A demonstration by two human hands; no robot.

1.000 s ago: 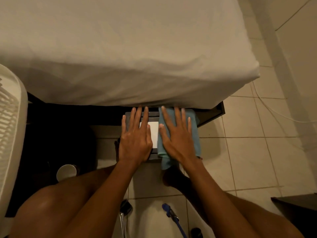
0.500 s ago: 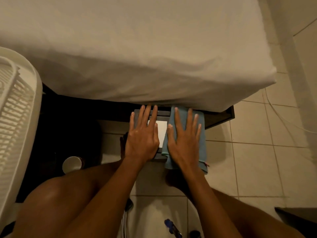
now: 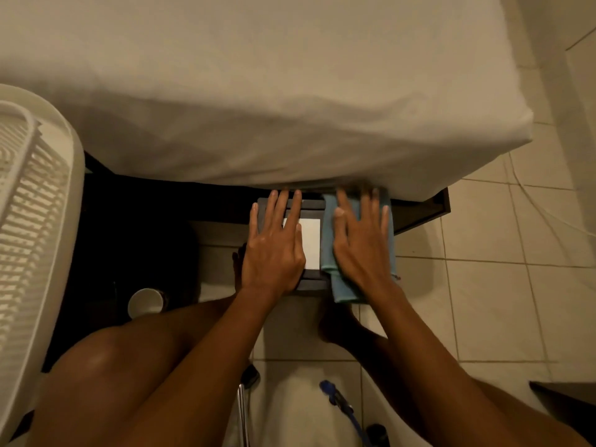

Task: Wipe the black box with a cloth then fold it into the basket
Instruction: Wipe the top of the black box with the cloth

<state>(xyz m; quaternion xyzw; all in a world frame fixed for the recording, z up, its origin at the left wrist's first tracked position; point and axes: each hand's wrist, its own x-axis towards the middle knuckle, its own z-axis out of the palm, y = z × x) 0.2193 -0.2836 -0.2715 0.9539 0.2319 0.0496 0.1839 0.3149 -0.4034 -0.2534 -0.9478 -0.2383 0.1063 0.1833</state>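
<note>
The black box (image 3: 312, 206), with a white rectangle on its top, sits on the floor at the foot of the bed. My left hand (image 3: 274, 250) lies flat on the box's left half, fingers spread. A light blue cloth (image 3: 329, 250) covers the box's right side and hangs over its near edge. My right hand (image 3: 362, 243) presses flat on the cloth; its fingertips are blurred. The white slatted basket (image 3: 35, 221) stands at the far left.
A bed with a white sheet (image 3: 258, 91) overhangs the box's far edge. A white cup (image 3: 145, 303) stands on the dark floor at the left. A blue-handled tool (image 3: 338, 400) and a metal handle (image 3: 243, 401) lie between my legs. Dark furniture (image 3: 567, 404) fills the lower right corner.
My right hand has slid away from me on the cloth, toward the bed. The left hand stays flat on the box. The view has shifted left, showing more of the basket.
</note>
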